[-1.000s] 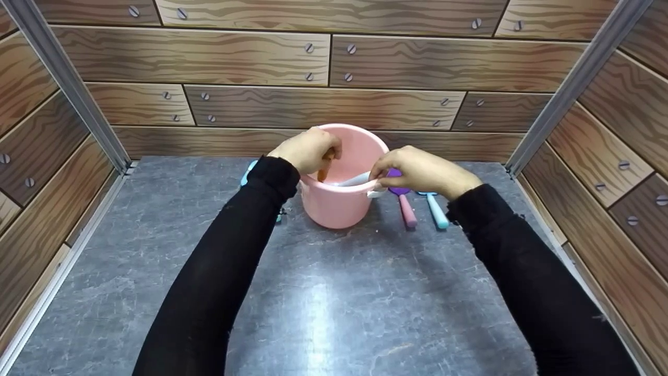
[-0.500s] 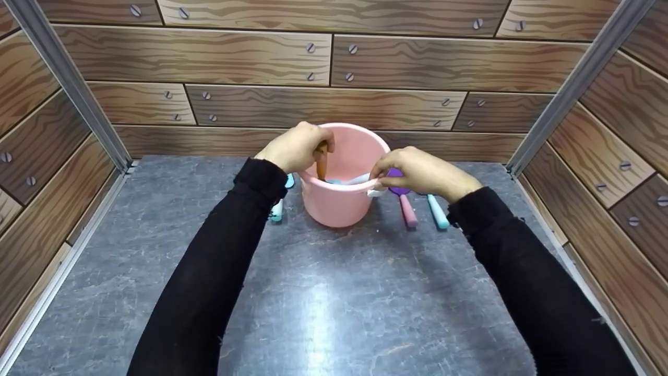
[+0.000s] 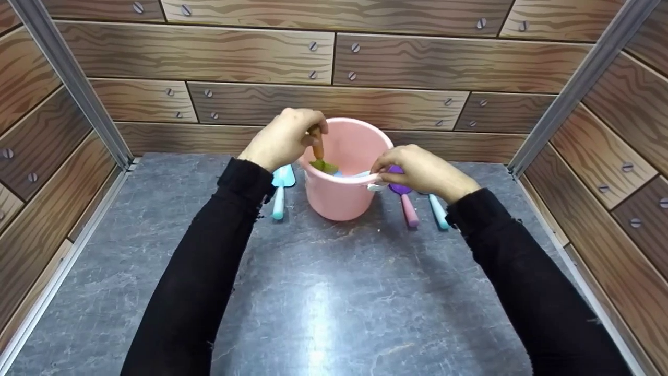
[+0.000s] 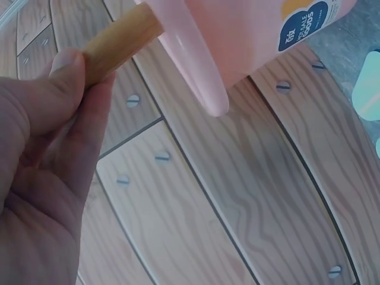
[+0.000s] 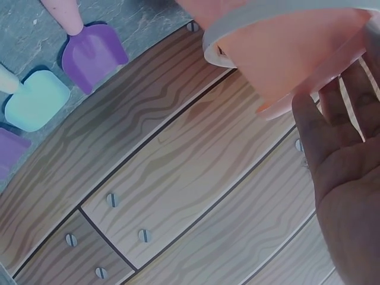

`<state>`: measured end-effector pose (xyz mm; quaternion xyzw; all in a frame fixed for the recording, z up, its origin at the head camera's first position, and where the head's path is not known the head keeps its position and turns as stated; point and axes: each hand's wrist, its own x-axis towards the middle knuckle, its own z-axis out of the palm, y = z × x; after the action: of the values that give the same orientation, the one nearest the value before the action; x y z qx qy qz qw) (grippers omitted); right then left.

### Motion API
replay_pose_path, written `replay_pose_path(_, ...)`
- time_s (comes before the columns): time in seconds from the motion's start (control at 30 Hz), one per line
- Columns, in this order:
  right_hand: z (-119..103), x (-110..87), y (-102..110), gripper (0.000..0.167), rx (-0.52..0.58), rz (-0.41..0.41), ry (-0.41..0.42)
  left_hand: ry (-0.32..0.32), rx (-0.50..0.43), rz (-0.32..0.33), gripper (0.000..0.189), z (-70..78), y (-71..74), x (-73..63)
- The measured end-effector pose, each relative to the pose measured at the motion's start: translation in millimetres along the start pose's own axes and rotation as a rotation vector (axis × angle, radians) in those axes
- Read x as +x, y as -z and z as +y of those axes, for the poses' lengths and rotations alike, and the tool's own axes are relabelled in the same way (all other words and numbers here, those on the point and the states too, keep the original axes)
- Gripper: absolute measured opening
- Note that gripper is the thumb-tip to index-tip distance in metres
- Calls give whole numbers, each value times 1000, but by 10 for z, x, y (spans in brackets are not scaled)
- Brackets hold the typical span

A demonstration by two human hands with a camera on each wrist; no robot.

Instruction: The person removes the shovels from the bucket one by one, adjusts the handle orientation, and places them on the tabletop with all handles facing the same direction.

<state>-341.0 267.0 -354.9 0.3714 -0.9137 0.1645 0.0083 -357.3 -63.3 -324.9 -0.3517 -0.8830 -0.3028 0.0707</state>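
A pink bucket point(image 3: 339, 201) stands upright near the back wall. At its left rim my left hand point(image 3: 287, 137) pinches the orange-brown handle of a small toy garden tool point(image 3: 317, 149). The tool's olive-green head shows just inside the rim; the left wrist view catches only the wooden-looking handle point(image 4: 122, 41). My right hand point(image 3: 420, 169) grips the bucket's right rim, beside a white bail handle point(image 5: 273, 18). In the right wrist view its fingers point(image 5: 320, 119) lie along the rim. Something light blue shows inside the bucket, mostly hidden by the front wall.
Left of the bucket lies a light blue toy shovel point(image 3: 279, 201). To its right are a purple shovel with a pink handle point(image 3: 409, 211) and a turquoise-handled shovel point(image 3: 438, 211); another purple piece point(image 5: 10, 151) shows at the right wrist view's edge. Wood-patterned walls point(image 3: 261, 55) enclose the grey table point(image 3: 334, 303).
My left hand has risen and moved left, lifting the tool so its green head comes into sight. The light blue shovel at left is uncovered. My right hand stays on the rim.
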Motion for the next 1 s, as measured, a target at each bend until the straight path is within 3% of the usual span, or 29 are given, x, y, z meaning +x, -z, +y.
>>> replay_pose_path(0.33,37,10,-52,15,-13,68,30,-93,8,232,16,-1,66,-120)
replay_pose_path(0.57,35,8,-86,18,-30,75,22,-104,14,311,16,-18,81,-264)
replay_pose_path(1.0,5,-59,-143,27,-34,123,17,-225,90,449,17,30,25,-483)
